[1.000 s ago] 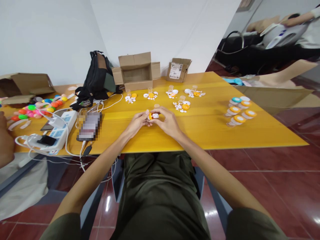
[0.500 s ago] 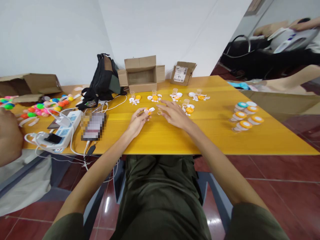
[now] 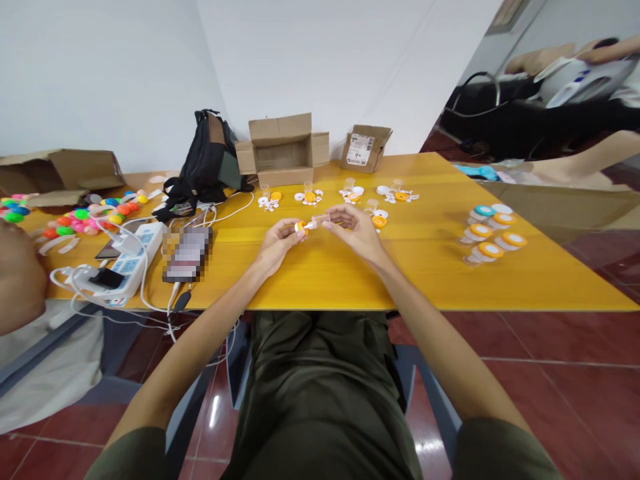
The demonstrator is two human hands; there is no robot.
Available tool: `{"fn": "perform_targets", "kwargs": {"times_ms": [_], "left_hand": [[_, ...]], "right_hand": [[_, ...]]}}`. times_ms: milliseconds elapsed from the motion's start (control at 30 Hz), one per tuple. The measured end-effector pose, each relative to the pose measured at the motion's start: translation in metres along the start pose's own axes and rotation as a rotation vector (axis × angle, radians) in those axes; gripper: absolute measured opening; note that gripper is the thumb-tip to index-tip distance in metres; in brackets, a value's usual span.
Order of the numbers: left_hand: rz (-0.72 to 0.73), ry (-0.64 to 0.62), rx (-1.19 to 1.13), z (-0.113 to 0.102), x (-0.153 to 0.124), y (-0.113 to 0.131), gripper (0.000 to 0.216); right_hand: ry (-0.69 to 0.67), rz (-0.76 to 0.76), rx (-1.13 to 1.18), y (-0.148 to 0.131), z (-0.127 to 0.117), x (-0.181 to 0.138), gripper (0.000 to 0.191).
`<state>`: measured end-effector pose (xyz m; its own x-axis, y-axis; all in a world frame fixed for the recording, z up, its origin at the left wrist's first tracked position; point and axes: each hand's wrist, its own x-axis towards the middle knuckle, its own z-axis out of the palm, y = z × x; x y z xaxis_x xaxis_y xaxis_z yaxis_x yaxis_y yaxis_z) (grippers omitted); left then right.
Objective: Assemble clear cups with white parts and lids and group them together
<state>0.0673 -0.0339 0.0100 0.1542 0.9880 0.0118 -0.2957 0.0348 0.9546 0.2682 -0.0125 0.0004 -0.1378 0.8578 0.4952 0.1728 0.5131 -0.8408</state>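
Note:
My left hand (image 3: 278, 244) is closed on an orange cap (image 3: 301, 227) that has small white parts on it. In my right hand (image 3: 353, 230) is a small clear plastic cup (image 3: 321, 219), tilted sideways, its open end facing the cap's white parts. The two pieces meet or nearly meet; I cannot tell whether they touch. Beyond my hands lie groups of parts: an orange cap (image 3: 379, 220) near my right hand, another orange cap (image 3: 310, 197), a clear cup (image 3: 349, 183) and small white pieces (image 3: 270, 205).
Several capped clear jars (image 3: 484, 251) stand at the right. Two cardboard boxes (image 3: 283, 175) (image 3: 367, 148) and a black backpack (image 3: 207, 153) are at the back. Left are a power strip (image 3: 133, 257), a phone (image 3: 189, 255), cables, colourful balls (image 3: 80, 215) and another person's arm (image 3: 20, 280).
My right hand has picked up the clear cup from the table and brought it sideways against or near the cap. My left hand has turned the orange cap toward it.

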Motion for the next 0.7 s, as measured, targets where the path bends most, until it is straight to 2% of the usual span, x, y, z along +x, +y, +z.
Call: {"fn": "perform_targets", "kwargs": {"times_ms": [333,700], "left_hand": [[0.019,-0.084,0.007,-0.0023,0.0016,-0.0035,0.044],[0.064,-0.09,0.032,-0.0024,0.0032,-0.0066,0.044]], "right_hand": [[-0.143,-0.035,0.047,-0.0089,0.0051,-0.0045,0.023],[-0.116,-0.063,-0.055,-0.0081,0.0066,-0.0064,0.015]]}}
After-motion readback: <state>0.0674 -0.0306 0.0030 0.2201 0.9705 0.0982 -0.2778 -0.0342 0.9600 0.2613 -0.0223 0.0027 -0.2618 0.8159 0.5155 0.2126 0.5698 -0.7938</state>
